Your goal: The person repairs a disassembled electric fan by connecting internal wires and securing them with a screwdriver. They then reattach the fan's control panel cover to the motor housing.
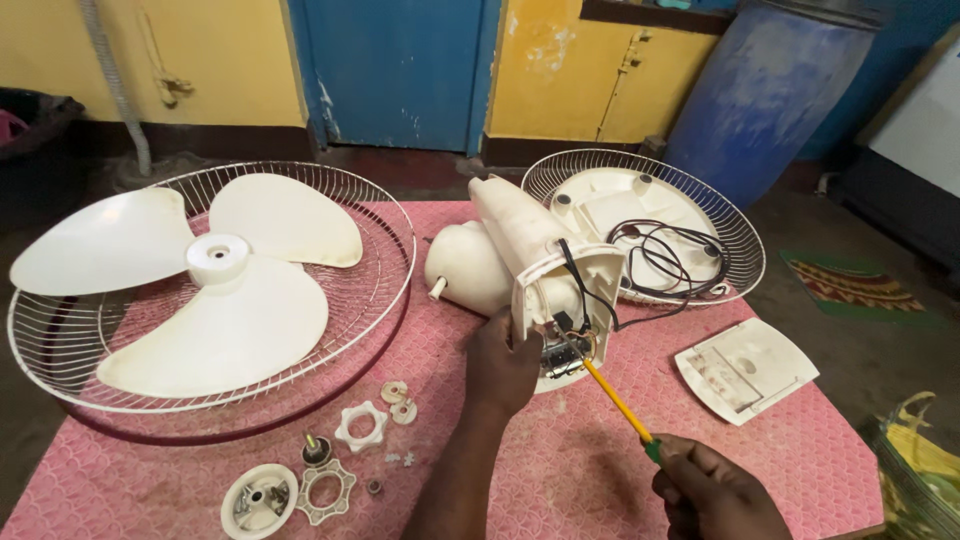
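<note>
A cream fan body (520, 240) lies on the pink-covered table (590, 470), its open base with wires and switch parts facing me. My left hand (500, 365) grips the edge of that open base. My right hand (715, 490) holds a screwdriver (615, 400) with a yellow shaft, its tip inside the base among the wires. A black cord runs from the base into the rear wire guard (740, 235).
A three-blade white fan blade (200, 280) rests in the front wire guard (385, 220) at left. Small nuts, caps and rings (345, 455) lie near the front edge. A flat cover plate (745, 368) lies at right. A blue barrel (770, 90) stands behind.
</note>
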